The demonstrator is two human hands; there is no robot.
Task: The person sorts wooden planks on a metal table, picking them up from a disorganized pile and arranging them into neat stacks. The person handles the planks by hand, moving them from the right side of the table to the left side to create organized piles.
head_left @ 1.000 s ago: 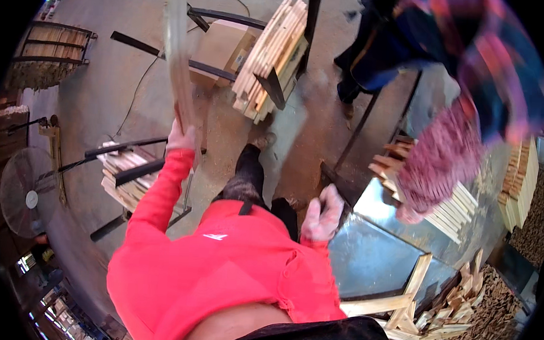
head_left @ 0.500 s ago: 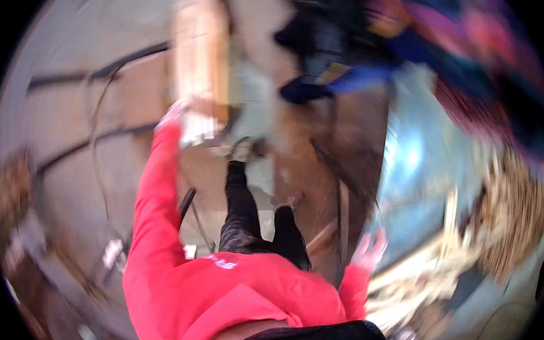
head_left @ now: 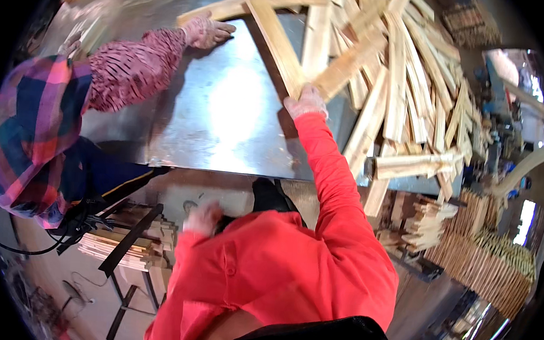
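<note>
My right hand (head_left: pixel 306 102), in a pale glove, reaches over the metal table. Its fingers are closed at the near end of a wooden board (head_left: pixel 275 44) that slants away to the far left. Another board (head_left: pixel 353 64) meets it close to my fingers, slanting to the far right. My left hand (head_left: pixel 203 219) is low beside my body, below the table's near edge. Motion smears its fingers, and nothing held shows in it.
Many loose boards (head_left: pixel 397 84) lie heaped on the metal table (head_left: pixel 181 134). At left, a co-worker's gloved hand (head_left: pixel 208 33) rests near a long board. Wood stacks stand on a black-legged rack (head_left: pixel 123 248) at lower left and on the floor (head_left: pixel 477 254) at right.
My view has swung from the floor to the table. My left hand, earlier at a pale wood stack, is now beside my body. My right hand, earlier spread, now grips a board.
</note>
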